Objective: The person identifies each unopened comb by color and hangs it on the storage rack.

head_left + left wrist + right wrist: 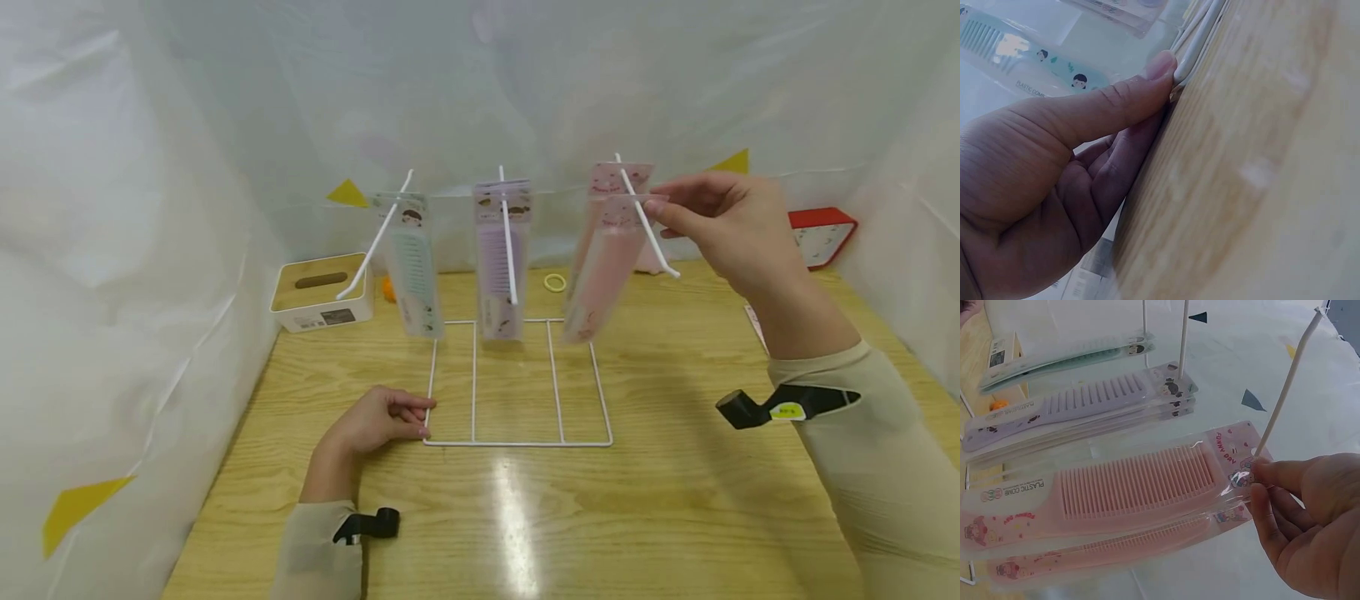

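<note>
My right hand (738,221) pinches the top edge of a packaged pink comb (1141,484) between thumb and fingers. The comb's card is threaded on the right white prong (647,225), with another pink comb (1110,547) behind it. Down at the table, my left hand (378,421) pinches the front left corner of the white wire display rack (517,444); its thumb lies on the wire in the left wrist view. Packaged purple combs (501,267) hang from the middle prong, and packaged green combs (412,275) hang from the left one.
At the back left stands a tissue box (322,292) with a wooden lid. A yellow ring (555,282) and a small orange thing (387,289) lie behind the rack. A red-edged box (822,237) is at the back right. Translucent sheeting (150,250) encloses the table.
</note>
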`<action>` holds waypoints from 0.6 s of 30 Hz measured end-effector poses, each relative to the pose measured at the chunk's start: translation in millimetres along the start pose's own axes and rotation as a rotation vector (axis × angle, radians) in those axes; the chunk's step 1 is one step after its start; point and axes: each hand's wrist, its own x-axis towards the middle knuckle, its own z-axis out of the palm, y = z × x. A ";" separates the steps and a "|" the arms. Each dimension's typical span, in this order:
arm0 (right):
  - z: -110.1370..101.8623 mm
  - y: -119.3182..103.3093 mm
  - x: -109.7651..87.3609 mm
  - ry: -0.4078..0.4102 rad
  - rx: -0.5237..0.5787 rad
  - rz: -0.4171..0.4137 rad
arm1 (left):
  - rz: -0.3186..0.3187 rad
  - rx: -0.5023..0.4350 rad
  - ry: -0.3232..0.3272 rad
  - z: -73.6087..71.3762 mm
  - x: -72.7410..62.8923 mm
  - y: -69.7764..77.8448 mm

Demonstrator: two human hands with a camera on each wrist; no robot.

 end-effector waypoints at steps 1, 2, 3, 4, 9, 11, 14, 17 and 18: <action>1.1 0.8 4.1 0.000 0.001 0.005 | 0.005 -0.001 -0.001 -0.7 -0.7 -0.1; 2.2 1.6 7.9 -0.002 0.007 0.013 | 0.008 -0.002 -0.001 -1.2 -1.3 -0.1; 3.3 2.2 11.5 -0.006 0.018 0.019 | 0.010 -0.002 0.001 -1.8 -1.9 -0.1; 3.6 3.1 14.4 -0.007 0.030 0.021 | 0.012 -0.005 -0.001 -1.5 -1.8 -0.1; 5.6 6.0 25.6 -0.008 0.068 -0.002 | -0.006 -0.015 0.000 -1.3 -0.3 -0.5; 6.3 7.1 28.1 -0.005 0.068 -0.013 | -0.015 -0.018 0.002 -1.3 0.1 -0.1; 6.3 7.8 30.0 0.001 0.071 -0.017 | -0.014 -0.023 0.000 -0.9 0.3 0.0; 4.5 8.3 29.0 0.000 0.073 -0.010 | -0.011 -0.025 0.002 -0.5 0.2 0.3; 3.3 8.8 27.9 0.002 0.072 -0.006 | -0.009 -0.027 0.000 -0.5 0.1 0.3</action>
